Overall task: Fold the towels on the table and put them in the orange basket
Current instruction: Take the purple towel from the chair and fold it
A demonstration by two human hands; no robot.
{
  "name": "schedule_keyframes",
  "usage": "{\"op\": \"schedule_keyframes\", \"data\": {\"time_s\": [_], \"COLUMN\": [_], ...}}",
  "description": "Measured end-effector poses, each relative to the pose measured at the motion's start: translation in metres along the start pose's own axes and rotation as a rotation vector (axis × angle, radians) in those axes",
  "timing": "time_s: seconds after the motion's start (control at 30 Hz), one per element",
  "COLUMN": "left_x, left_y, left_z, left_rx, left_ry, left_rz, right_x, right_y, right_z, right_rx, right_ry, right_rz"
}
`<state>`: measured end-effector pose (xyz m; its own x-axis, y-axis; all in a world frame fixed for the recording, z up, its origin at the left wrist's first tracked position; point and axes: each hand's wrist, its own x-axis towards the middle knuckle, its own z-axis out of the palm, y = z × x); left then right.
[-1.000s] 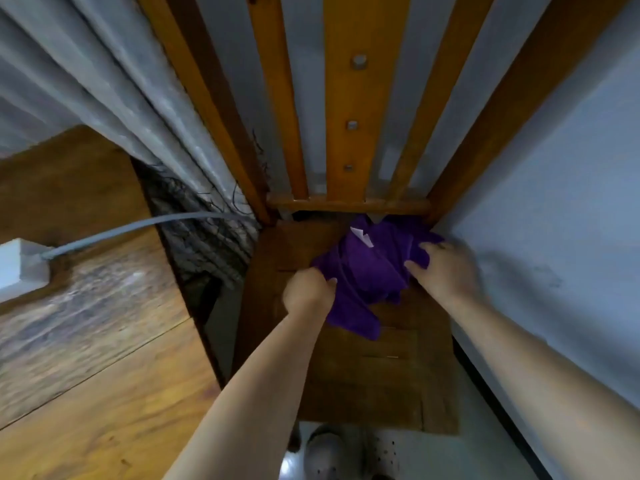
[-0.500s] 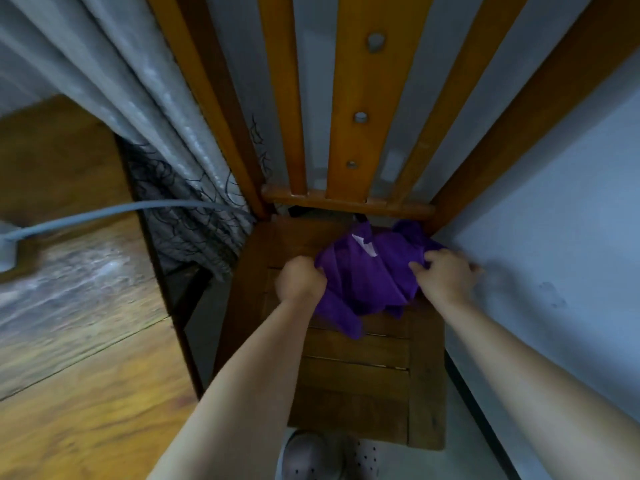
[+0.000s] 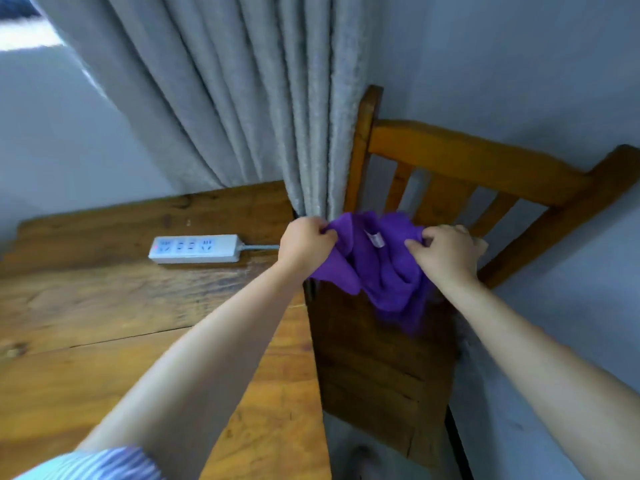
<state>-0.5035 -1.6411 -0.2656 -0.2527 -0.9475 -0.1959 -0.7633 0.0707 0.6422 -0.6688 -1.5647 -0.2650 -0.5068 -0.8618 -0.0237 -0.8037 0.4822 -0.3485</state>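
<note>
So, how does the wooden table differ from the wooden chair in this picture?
The brown wooden table is a flat plank top, while the orange-brown wooden chair has an upright slatted back. The table carries a white power strip; the chair's seat sits lower, under the purple towel held by both hands. Both are bare wood.

Pale blue-grey walls (image 3: 502, 57) meet in corner at 12 o'clock. Grey pleated curtain (image 3: 249, 98) hangs from 11 to 12 o'clock, lower edge tucked between table and chair. Bright window patch (image 3: 20, 36) at 10 o'clock, top corner. Wooden table (image 3: 86, 306) fills 7 to 9 o'clock; white power strip (image 3: 194, 249) lies on it near far edge, cable running toward curtain. Wooden slat-back chair (image 3: 467, 168) at 1 to 3 o'clock against wall, dark seat below. Grey floor strip (image 3: 346, 441) at 6 o'clock.
</note>
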Motion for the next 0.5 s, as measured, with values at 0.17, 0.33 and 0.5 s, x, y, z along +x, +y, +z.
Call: {"op": "schedule_keyframes", "data": {"time_s": [0.17, 0.33, 0.5], "left_x": [-0.036, -0.092, -0.157], "left_y": [-0.03, -0.096, -0.197], "left_z": [-0.104, -0.208, -0.299], "left_rx": [-0.138, -0.176, -0.123], "left_ry": [0.3, 0.508, 0.708], "left_rz": [-0.019, -0.01, -0.014], "right_x": [-0.022, -0.076, -0.146], "right_y": [-0.109, -0.239, -0.358], "right_z": [-0.045, -0.058, -0.027], "right_rx": [0.11, 0.25, 0.428], "right_ry": [0.132, 0.14, 0.075], "right_rz": [-0.237, -0.435, -0.53]}}
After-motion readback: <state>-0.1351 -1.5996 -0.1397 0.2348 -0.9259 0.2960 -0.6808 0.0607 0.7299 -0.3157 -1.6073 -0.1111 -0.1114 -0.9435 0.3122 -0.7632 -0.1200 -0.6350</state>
